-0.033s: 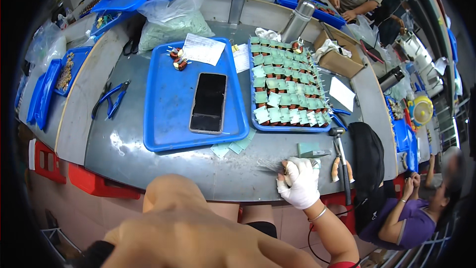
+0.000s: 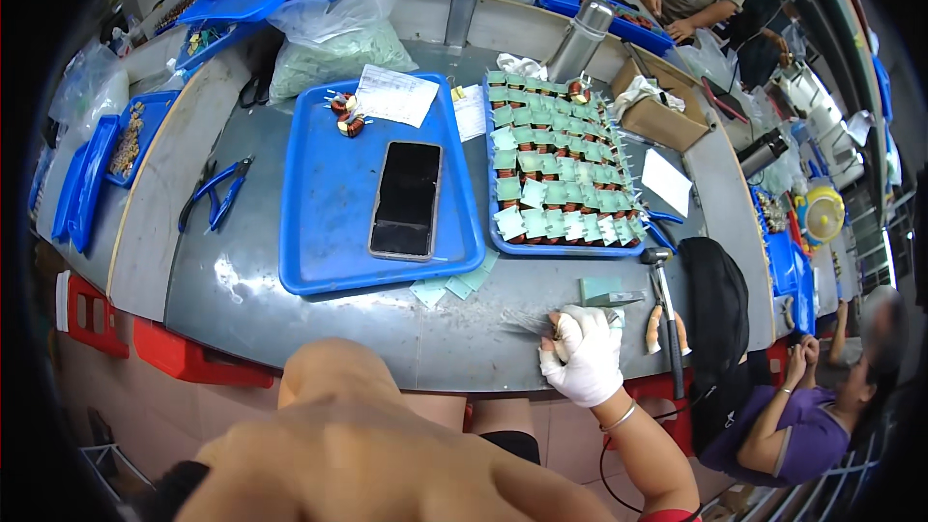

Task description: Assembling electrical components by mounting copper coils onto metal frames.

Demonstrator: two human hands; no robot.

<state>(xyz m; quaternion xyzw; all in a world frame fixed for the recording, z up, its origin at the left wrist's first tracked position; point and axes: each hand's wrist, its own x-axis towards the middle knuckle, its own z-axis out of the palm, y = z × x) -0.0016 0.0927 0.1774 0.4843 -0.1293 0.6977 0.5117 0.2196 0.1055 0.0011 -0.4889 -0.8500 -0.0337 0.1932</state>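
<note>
My right hand [image 2: 585,358], in a white glove with bare fingertips, rests at the table's front edge. Its fingers are curled together beside a small heap of thin silvery strands [image 2: 525,321]; what they pinch is hidden. My left hand does not show. Just beyond the right hand stands a green block [image 2: 601,291]. To its right lie a hammer [image 2: 661,280] and orange-handled pliers [image 2: 654,331]. Farther off, a blue tray [image 2: 570,251] is filled with rows of copper-wound coils topped by green square plates [image 2: 556,193].
A blue tray [image 2: 329,222] holds a black phone [image 2: 406,198], a paper [image 2: 396,95] and several coils [image 2: 346,114]. Green plates [image 2: 454,285] lie before it, blue pliers [image 2: 222,195] left. A steel flask [image 2: 582,39] and carton [image 2: 667,116] stand behind. A black bag [image 2: 713,300] hangs right, near a person in purple [image 2: 807,435].
</note>
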